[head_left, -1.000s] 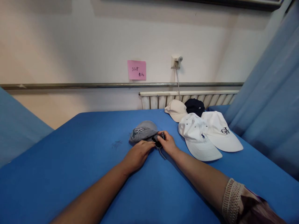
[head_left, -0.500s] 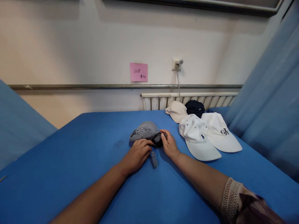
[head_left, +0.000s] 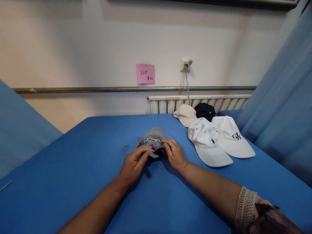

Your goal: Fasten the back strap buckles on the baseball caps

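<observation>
In the head view, the left hand (head_left: 133, 165) is pinching the strap (head_left: 153, 154) and the right hand (head_left: 176, 156) is gripping the right side of a grey baseball cap (head_left: 155, 132), which is lying just beyond both, short of the blue surface (head_left: 107, 139)'s far edge.

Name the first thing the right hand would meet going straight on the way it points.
Most likely the gray baseball cap, which the right hand already appears to hold.
</observation>
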The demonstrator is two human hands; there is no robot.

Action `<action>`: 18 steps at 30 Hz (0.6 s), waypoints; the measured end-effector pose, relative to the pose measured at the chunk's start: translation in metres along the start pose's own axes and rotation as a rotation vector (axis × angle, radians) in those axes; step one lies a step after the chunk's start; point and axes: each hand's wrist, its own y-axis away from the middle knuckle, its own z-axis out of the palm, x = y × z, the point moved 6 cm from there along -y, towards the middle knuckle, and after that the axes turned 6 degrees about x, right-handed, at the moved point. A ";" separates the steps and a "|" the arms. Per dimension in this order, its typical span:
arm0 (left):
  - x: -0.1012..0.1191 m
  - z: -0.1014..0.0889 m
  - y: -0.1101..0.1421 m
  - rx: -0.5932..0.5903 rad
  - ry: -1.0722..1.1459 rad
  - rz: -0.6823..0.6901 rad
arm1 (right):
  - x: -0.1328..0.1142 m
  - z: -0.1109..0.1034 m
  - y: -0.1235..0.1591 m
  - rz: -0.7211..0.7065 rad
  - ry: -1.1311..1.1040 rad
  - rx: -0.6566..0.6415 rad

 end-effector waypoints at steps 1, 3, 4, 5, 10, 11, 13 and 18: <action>0.001 0.009 0.002 -0.088 -0.024 0.051 | 0.001 0.002 0.001 0.021 -0.028 -0.012; 0.000 0.025 0.007 -0.229 -0.057 0.121 | 0.005 0.007 0.002 0.071 -0.092 -0.025; -0.002 0.031 0.008 -0.269 -0.064 0.134 | 0.007 0.009 0.002 0.096 -0.118 -0.029; -0.006 0.034 0.008 -0.287 -0.067 0.134 | 0.009 0.011 0.002 0.118 -0.134 -0.036; -0.034 0.036 -0.003 -0.231 -0.019 -0.038 | 0.021 0.018 0.005 0.201 -0.195 -0.109; -0.040 0.035 -0.005 -0.214 -0.001 -0.095 | 0.024 0.019 0.006 0.229 -0.232 -0.134; -0.051 0.033 -0.007 -0.168 0.045 -0.207 | 0.028 0.024 0.009 0.292 -0.334 -0.187; -0.061 0.029 -0.007 -0.085 0.189 -0.363 | 0.028 0.026 0.012 0.341 -0.416 -0.202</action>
